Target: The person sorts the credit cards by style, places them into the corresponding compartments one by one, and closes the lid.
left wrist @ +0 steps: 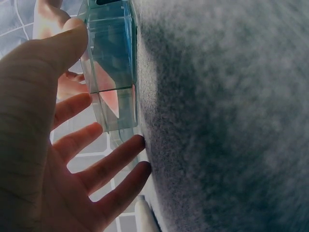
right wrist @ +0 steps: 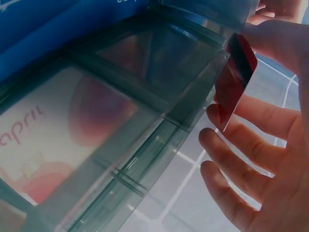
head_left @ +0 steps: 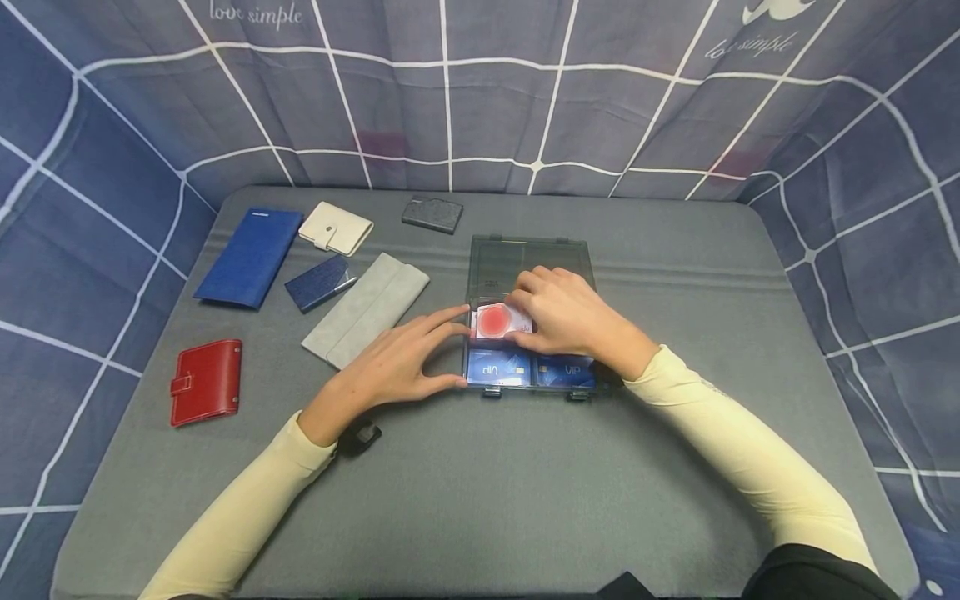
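A clear, dark-tinted plastic box [head_left: 468, 367] lies on the grey table with its lid [head_left: 528, 254] folded back. Two blue VIP cards [head_left: 498, 367] fill its front compartments. In the back left one is a pale card with a red circle [head_left: 493, 322]. My right hand [head_left: 558, 312] is over the back right compartment; in the right wrist view it pinches a red card with a dark stripe [right wrist: 234, 79], tilted at the box's edge. The head view hides this card behind the hand. My left hand [head_left: 397, 358] has its fingers spread, fingertips at the box's left side.
Left of the box lie a grey envelope-style pouch [head_left: 367, 308], a dark blue card holder [head_left: 321, 283], a white snap wallet [head_left: 336, 228] and a blue folder [head_left: 251, 258]. A red wallet [head_left: 206, 383] is farther left. Behind is a dark grey card holder [head_left: 432, 214]. Grid-patterned curtains surround the table.
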{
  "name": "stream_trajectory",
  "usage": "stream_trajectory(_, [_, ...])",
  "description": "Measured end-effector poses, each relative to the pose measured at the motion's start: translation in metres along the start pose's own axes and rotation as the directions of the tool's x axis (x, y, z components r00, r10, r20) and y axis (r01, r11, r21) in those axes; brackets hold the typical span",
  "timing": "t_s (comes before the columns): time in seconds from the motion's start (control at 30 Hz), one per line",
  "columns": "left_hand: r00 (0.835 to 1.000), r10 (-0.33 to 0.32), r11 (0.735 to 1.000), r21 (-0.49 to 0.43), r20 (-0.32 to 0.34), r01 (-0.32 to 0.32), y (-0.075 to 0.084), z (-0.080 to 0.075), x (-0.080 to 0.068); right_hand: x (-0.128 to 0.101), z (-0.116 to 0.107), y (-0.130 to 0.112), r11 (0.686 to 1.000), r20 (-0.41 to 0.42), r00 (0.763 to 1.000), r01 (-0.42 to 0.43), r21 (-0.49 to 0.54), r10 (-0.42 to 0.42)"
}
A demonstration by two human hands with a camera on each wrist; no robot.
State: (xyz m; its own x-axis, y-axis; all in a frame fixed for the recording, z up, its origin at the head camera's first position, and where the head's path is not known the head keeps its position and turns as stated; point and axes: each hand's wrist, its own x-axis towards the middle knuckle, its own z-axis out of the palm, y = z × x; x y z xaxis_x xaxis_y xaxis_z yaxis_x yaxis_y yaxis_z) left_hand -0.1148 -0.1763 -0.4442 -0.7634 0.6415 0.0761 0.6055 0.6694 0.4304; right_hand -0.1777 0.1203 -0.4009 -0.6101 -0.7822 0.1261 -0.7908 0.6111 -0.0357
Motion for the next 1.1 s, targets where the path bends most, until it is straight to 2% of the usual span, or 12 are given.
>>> stream_trajectory(0.7, [1.000,0.011,1.000,0.009,-0.009,-0.011,0.001,0.000,0.000,0.003,0.004,-0.003,0.996,-0.045,0.997,0.059,-0.066,-0.062])
stream_trajectory(0.97, [1.000,0.017,1.000,0.011,-0.020,-0.016,0.001,0.000,0.000,-0.004,0.001,0.004,0.999,-0.055,0.998,0.041,-0.007,-0.041])
stream_trajectory(1.1, [1.000,0.013,1.000,0.016,-0.016,-0.013,0.001,0.000,0.000,-0.012,-0.004,0.010,1.000,-0.053,0.999,0.003,0.031,-0.001])
